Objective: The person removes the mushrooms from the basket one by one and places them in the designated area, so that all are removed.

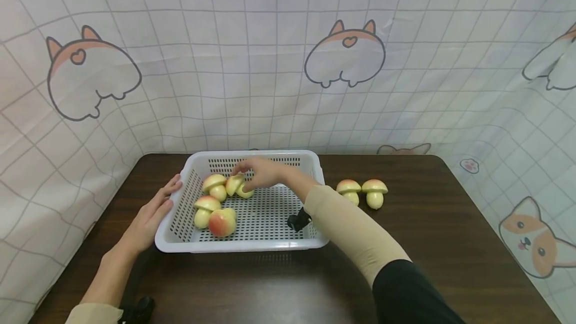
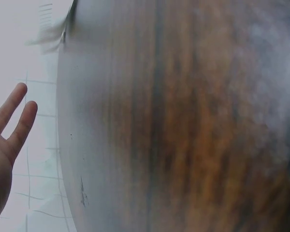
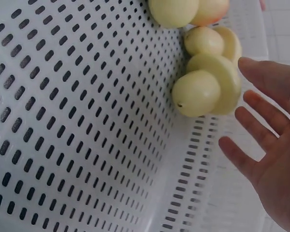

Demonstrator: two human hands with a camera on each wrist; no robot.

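My right hand [image 1: 264, 173] reaches into a white perforated plastic basket [image 1: 238, 247]. Its fingers are spread around a toy mushroom [image 1: 232, 186] with a pale yellow stem and cap. In the right wrist view, my right hand [image 3: 275, 140] has fairly straight fingers beside that mushroom [image 3: 198, 92], with no firm grip visible. Three more mushrooms lie in the basket's left part: one upright-looking [image 1: 214, 184], another below it [image 1: 206, 207], and one showing its red-blushed cap [image 1: 222, 223]. My left hand [image 1: 148, 216] rests its extended fingers against the basket's left rim.
Two similar mushrooms, one [image 1: 349, 190] partly behind my right sleeve and the other [image 1: 375, 191] beside it, lie on the dark wooden table [image 1: 432, 224] right of the basket. A white grid-patterned cloth [image 1: 252, 89] with corgi drawings hangs behind and around the table.
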